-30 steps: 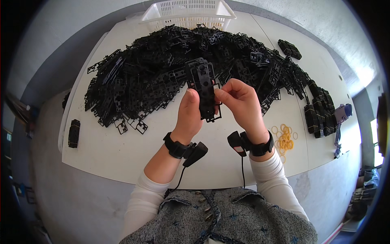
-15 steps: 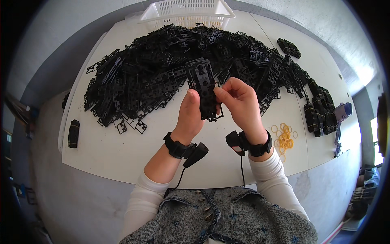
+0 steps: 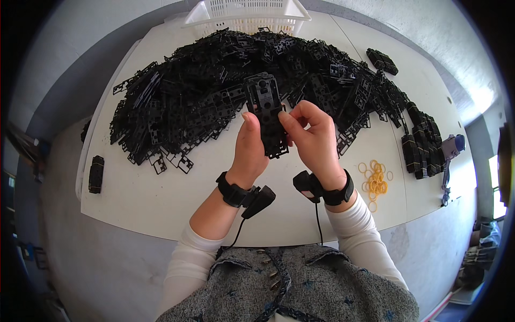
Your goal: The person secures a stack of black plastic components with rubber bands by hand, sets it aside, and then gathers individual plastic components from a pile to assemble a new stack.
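Above the near middle of the white table, both hands hold a small stack of black plastic frames (image 3: 265,99). These are flat, oblong parts with round and square cut-outs. My left hand (image 3: 249,142) grips the stack along its left side, thumb pointing up, its other fingers hidden behind. My right hand (image 3: 311,131) pinches the right edge between thumb and fingers. Just beyond the hands spreads a large, loose heap of the same black frames (image 3: 188,91). Several yellow rubber bands (image 3: 377,180) lie right of my right wrist.
A white plastic basket (image 3: 247,19) stands at the far edge. Banded black bundles (image 3: 421,147) sit together at the right, another bundle (image 3: 382,61) at the far right, one more (image 3: 96,174) at the left. A purple-grey object with a strap (image 3: 453,147) is at the right edge.
My right hand has shifted slightly left against the stack, bringing the frame at its right edge closer in line with the others. My left hand keeps its hold.
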{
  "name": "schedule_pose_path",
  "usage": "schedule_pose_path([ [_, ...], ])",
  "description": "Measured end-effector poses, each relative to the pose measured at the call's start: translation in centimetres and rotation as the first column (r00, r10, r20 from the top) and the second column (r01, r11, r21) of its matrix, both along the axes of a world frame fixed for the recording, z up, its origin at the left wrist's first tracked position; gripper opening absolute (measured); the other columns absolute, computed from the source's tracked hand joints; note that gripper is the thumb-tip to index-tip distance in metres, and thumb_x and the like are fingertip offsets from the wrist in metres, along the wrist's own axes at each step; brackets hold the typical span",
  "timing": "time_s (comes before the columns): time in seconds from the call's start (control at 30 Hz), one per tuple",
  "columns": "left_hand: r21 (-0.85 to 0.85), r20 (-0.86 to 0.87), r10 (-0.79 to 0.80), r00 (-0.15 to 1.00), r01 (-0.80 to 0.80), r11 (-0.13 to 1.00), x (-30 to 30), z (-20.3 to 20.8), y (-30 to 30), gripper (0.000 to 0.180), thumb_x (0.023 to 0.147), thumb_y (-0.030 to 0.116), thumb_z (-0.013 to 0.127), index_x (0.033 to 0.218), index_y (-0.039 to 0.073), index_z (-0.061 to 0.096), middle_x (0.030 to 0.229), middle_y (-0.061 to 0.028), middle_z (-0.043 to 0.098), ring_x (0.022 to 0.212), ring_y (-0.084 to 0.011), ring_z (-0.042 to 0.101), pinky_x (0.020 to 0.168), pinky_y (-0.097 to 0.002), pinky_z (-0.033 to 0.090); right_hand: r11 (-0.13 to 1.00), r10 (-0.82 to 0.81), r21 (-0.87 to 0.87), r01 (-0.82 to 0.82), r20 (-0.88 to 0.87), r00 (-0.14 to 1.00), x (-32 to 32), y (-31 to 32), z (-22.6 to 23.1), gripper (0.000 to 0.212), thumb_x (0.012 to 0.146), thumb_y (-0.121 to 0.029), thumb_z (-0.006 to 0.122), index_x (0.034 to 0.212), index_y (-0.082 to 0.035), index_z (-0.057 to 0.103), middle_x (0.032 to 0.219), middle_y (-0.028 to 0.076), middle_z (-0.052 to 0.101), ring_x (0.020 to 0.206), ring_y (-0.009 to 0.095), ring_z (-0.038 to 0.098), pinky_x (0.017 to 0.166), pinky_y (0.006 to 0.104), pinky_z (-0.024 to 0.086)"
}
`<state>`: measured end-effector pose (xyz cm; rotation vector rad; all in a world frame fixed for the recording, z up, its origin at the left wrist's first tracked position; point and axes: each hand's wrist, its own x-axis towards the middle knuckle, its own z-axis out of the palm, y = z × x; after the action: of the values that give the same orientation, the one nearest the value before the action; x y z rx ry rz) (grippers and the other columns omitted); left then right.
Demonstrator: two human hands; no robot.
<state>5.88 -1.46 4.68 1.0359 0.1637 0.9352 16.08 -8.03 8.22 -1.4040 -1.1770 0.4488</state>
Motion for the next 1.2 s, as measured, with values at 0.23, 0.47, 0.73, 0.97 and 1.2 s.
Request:
schedule_pose_path([
  [0.23, 0.076, -0.05, -0.021, 0.999, 0.025, 0.997, -0.5, -0.4, 0.6, 0.075, 0.084, 0.069, 0.03, 0.113, 0.002, 0.05, 0.095, -0.0053, 0.059, 0.08, -0.0144, 0.059, 0.068, -0.0278, 0.05, 0.983, -0.156, 0.16, 0.091, 0.464, 0.872, 0.1, 0.4, -0.3, 0.014, 0.084, -0.006, 0.061, 0.075, 0.0, 0.051, 0.08, 0.003, 0.055, 0.059, 0.005, 0.052, 0.049, 0.0197, 0.041],
  [0.47, 0.068, 0.008, -0.154, 0.988, 0.153, 0.986, 0.0, 0.0, -0.6, 0.06, 0.09, 0.058, 0.032, 0.103, 0.002, 0.048, 0.077, -0.0072, 0.056, 0.057, -0.0139, 0.054, 0.05, -0.025, 0.046, 0.956, 0.292, 0.087, -0.28, -0.356, 0.888, 0.8, -0.3, 1.6, 0.033, 0.085, -0.007, 0.057, 0.114, 0.004, 0.046, 0.09, 0.009, 0.061, 0.063, 0.01, 0.058, 0.041, 0.0184, 0.048],
  [0.73, 0.056, -0.031, -0.269, 0.963, 0.27, 0.961, 0.3, -0.3, -0.9, 0.07, 0.088, 0.065, 0.024, 0.106, 0.001, 0.047, 0.077, -0.0087, 0.057, 0.054, -0.0165, 0.055, 0.049, -0.0273, 0.045, 0.963, 0.269, 0.101, -0.249, -0.385, 0.883, 1.3, -0.3, 1.4, 0.036, 0.087, -0.007, 0.055, 0.117, 0.008, 0.042, 0.096, 0.01, 0.062, 0.061, 0.009, 0.06, 0.04, 0.0192, 0.047],
  [0.97, 0.075, -0.001, -0.319, 0.948, 0.318, 0.945, 0.2, -0.1, -0.8, 0.061, 0.091, 0.058, 0.026, 0.103, 0.002, 0.048, 0.079, -0.0084, 0.056, 0.056, -0.0148, 0.055, 0.049, -0.025, 0.046, 0.968, 0.241, 0.031, -0.248, -0.38, 0.893, 1.3, -0.6, 2.0, 0.03, 0.088, -0.007, 0.053, 0.115, 0.005, 0.046, 0.091, 0.008, 0.063, 0.062, 0.008, 0.06, 0.04, 0.0184, 0.048],
  [1.2, -0.108, 0.022, -0.365, 0.931, 0.365, 0.925, 0.1, 0.1, -0.5, 0.063, 0.091, 0.059, 0.027, 0.101, 0.002, 0.05, 0.075, -0.0081, 0.056, 0.053, -0.0153, 0.055, 0.049, -0.0258, 0.046, 0.976, 0.211, 0.033, -0.215, -0.381, 0.9, 0.7, -0.3, 1.6, 0.029, 0.089, -0.008, 0.053, 0.114, 0.005, 0.046, 0.09, 0.008, 0.063, 0.059, 0.008, 0.059, 0.039, 0.0182, 0.047],
])
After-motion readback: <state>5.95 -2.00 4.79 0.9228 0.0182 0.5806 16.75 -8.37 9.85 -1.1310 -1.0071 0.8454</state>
